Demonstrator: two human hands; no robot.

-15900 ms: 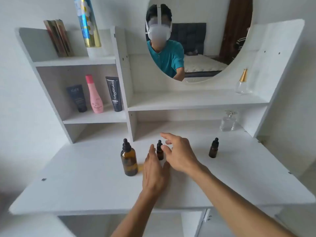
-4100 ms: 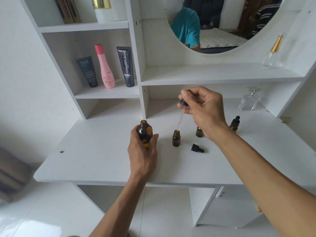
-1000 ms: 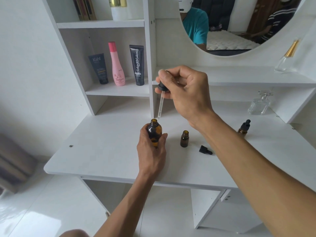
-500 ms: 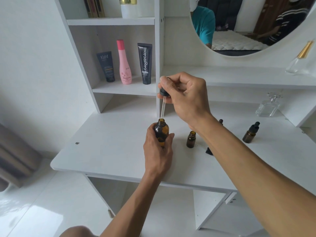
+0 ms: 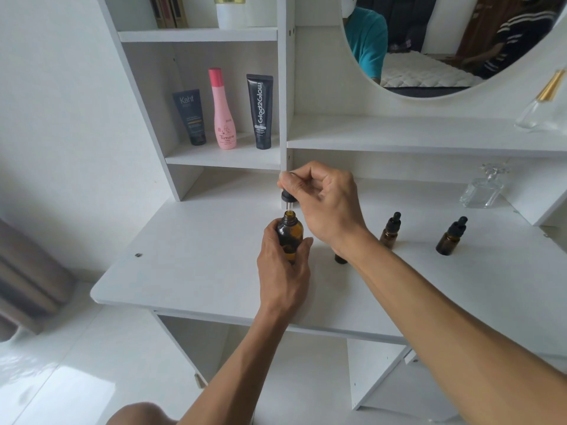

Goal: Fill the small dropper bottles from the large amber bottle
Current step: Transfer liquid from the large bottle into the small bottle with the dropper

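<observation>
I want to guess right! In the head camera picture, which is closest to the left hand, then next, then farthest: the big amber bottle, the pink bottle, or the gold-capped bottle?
1. Big amber bottle, gripped by the left hand.
2. Pink bottle, on the shelf behind, left.
3. Gold-capped bottle, far right shelf.

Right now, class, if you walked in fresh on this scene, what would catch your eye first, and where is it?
First, the two hands at the middle of the white desk: the left hand grips the large amber bottle, while the right hand pinches its dropper with the tube going into the open neck. Next, the pink bottle stands between two dark tubes on the left shelf.
</observation>
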